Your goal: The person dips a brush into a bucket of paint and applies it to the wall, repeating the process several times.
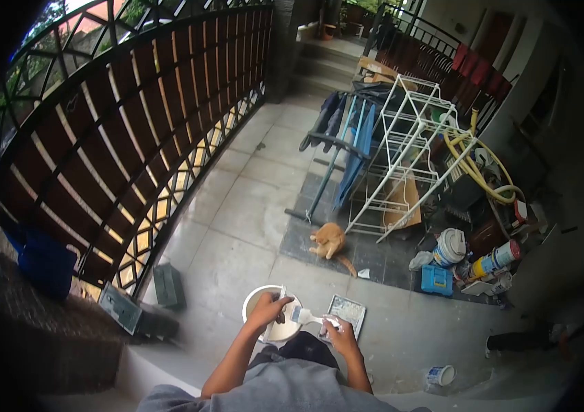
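Observation:
My right hand (341, 332) is closed around the white handle of a paintbrush (311, 317). The brush points left, its greyish head over the right rim of a round white bucket (248, 302). Pale, paint-like material (285, 331) shows inside the bucket. Above the bucket, my left hand (269, 310) has its fingers wrapped around a thin white stick (266, 334), which slants across the opening. To the right of the bucket lies a shallow paint tray (348, 312) with whitish smears, partly behind my right hand.
An orange cat (329, 240) sits ahead on the tiles, near a white drying rack (391, 158) and a folded blue-framed item (350, 151). Paint containers (450, 246) and a blue box (437, 280) stand right. A small tub (441, 375) lies nearer. Green metal boxes (168, 286) stand left beside the slatted gate (127, 130).

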`<state>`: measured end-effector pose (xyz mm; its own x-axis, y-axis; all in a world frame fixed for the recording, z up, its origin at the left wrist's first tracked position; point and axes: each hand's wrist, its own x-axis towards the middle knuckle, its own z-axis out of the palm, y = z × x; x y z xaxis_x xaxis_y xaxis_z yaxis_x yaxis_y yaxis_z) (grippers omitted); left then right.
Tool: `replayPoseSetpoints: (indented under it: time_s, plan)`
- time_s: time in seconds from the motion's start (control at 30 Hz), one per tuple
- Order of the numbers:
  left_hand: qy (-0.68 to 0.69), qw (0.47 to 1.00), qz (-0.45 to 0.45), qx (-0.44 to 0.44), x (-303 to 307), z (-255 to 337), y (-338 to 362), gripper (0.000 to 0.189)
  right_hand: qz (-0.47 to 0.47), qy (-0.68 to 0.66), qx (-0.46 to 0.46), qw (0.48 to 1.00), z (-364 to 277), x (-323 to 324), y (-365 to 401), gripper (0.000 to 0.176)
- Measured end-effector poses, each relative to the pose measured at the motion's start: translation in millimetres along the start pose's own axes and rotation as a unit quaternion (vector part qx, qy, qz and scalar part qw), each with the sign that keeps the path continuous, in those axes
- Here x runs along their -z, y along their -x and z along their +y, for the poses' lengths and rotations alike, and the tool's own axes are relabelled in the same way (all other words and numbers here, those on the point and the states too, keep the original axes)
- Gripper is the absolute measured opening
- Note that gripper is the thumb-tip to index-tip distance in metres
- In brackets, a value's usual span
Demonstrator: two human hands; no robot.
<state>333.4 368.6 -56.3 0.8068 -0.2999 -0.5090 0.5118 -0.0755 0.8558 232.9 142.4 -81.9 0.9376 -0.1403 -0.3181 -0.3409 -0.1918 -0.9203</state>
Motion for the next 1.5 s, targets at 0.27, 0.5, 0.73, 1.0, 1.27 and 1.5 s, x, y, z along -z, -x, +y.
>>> replayPoseSetpoints:
  time_s: [0.27, 0.5, 0.73, 1.0, 1.27, 1.5]
  plan:
    - [0.067, 0.998, 0.019, 0.005, 28.1, 49.1, -93.2, 0.024, 0.038, 0.008, 0.047, 0.998, -42.6, 2.4, -121.1, 0.023]
    - [0.041, 0.999, -0.014, 0.028, 24.2, 132.9, -188.9, 0.025, -0.019, 0.079, 0.140, 0.987, -102.3, 24.9, -253.7, 0.022]
    - [0.063, 0.997, 0.028, 0.028, 47.1, 194.2, -258.4, 0.022, -0.020, 0.127, 0.183, 0.975, -161.4, 20.7, -342.6, 0.025]
    - [0.093, 0.993, -0.047, 0.052, 130.8, 219.4, -331.5, 0.024, 0.070, 0.138, 0.122, 0.980, -161.6, -25.6, -410.5, 0.023]
    - [-0.031, 0.956, -0.272, 0.104, 172.5, 178.3, -417.2, 0.022, 0.215, 0.174, -0.061, 0.959, -186.8, -113.0, -376.7, 0.037]
    - [-0.138, 0.882, -0.411, 0.186, 125.5, 207.4, -381.9, 0.022, 0.245, 0.165, -0.239, 0.925, -168.6, -137.1, -289.2, 0.049]
